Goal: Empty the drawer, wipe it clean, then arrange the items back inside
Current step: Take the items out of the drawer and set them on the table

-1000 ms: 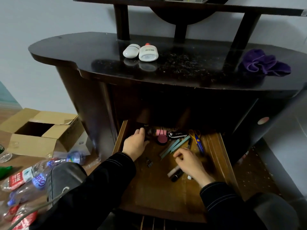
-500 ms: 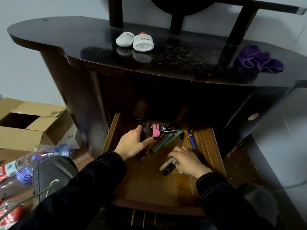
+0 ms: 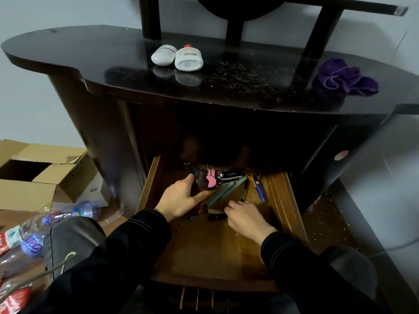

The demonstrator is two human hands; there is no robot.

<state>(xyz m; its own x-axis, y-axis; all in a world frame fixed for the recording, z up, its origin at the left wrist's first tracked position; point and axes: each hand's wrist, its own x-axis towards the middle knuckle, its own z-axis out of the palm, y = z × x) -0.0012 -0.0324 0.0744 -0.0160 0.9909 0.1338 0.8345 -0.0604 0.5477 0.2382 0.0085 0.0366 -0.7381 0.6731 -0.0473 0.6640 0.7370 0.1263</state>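
The wooden drawer is pulled open under a dark dressing table. My left hand grips a dark red bottle at the drawer's back left. My right hand has its fingers curled on a short dark tube, with a pale stick beside it. Behind them lie a pink round compact, a black case with white script, grey-green flat sticks, a black marker and scissors.
On the tabletop sit two white containers, scattered dark debris and a purple cloth. An open cardboard box and plastic bottles lie on the floor to the left. My knees flank the drawer.
My left hand reached the drawer's back, took hold of the dark red bottle and drew it forward. My right hand shifted slightly, turning the small tubes sideways. The camera moved closer.
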